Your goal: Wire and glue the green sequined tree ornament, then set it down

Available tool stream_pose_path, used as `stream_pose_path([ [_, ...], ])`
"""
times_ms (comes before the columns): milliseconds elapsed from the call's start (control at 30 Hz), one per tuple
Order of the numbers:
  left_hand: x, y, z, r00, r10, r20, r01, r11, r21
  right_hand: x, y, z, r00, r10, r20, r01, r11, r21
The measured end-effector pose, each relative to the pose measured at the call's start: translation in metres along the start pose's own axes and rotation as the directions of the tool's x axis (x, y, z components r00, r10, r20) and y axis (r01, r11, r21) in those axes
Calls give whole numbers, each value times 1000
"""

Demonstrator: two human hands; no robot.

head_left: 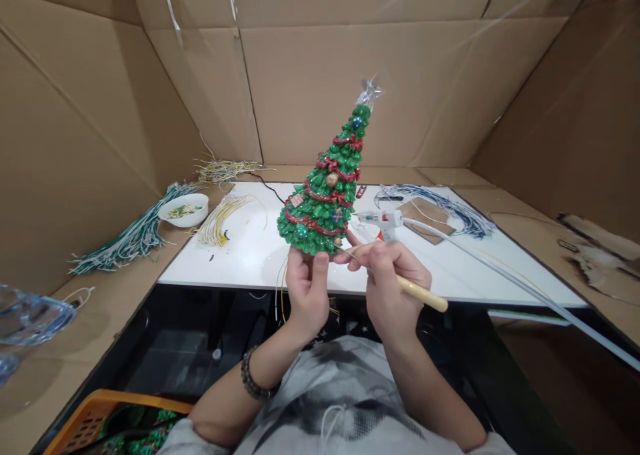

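A glittery green Christmas tree figurine (320, 201) with red garlands and small ornaments is held up over the front of the white table, its top leaning right. Clear wrapping covers the star (369, 93) at its tip. My left hand (307, 288) grips the tree's base from below, thumb at the front. In my right hand (397, 285) is a thin pointed tool with a light wooden handle (423, 293). Its metal tip meets the lower right edge of the tree, near a small gold ornament (338, 241). Two wires, one white and one yellow, hang below the base.
On the white tabletop (250, 268) lie yellow wires (220, 218), blue-and-white wires (457, 208) and a glue gun (383, 219) with a pale tube. Green-and-white wires (135, 235) and a white bowl (183, 211) stand left. An orange basket (100, 408) sits low left. Cardboard walls (320, 88) enclose the table.
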State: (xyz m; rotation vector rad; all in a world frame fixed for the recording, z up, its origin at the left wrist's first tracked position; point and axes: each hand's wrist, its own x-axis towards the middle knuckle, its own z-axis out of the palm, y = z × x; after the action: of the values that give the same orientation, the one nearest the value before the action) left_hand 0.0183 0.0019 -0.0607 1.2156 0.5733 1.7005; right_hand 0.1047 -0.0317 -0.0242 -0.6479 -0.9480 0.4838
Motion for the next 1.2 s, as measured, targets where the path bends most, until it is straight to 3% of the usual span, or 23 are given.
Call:
stream_pose_path([
  [67, 1, 2, 1, 1000, 6, 5, -6, 999, 34, -2, 0, 1, 998, -60, -5, 59, 996, -71],
  [167, 2, 4, 1, 1000, 9, 1, -9, 996, 83, -1, 0, 2, 998, -55, -10, 53, 992, -113],
  [500, 0, -6, -2, 1000, 18, 11, -19, 998, 61, -1, 8, -5, 996, 82, -35, -82, 996, 23],
  [733, 2, -2, 0, 1000, 6, 24, -8, 997, 72, -1, 8, -4, 998, 47, -38, -48, 999, -25],
  [967, 0, 4, 2, 997, -65, 37, 62, 995, 75, 0, 10, -5, 983, 174, -49, -173, 985, 22],
  [1200, -1, 1, 1, 997, -34, 63, 35, 999, -17, 7, 9, -4, 930, 366, 27, -360, 894, 267],
])
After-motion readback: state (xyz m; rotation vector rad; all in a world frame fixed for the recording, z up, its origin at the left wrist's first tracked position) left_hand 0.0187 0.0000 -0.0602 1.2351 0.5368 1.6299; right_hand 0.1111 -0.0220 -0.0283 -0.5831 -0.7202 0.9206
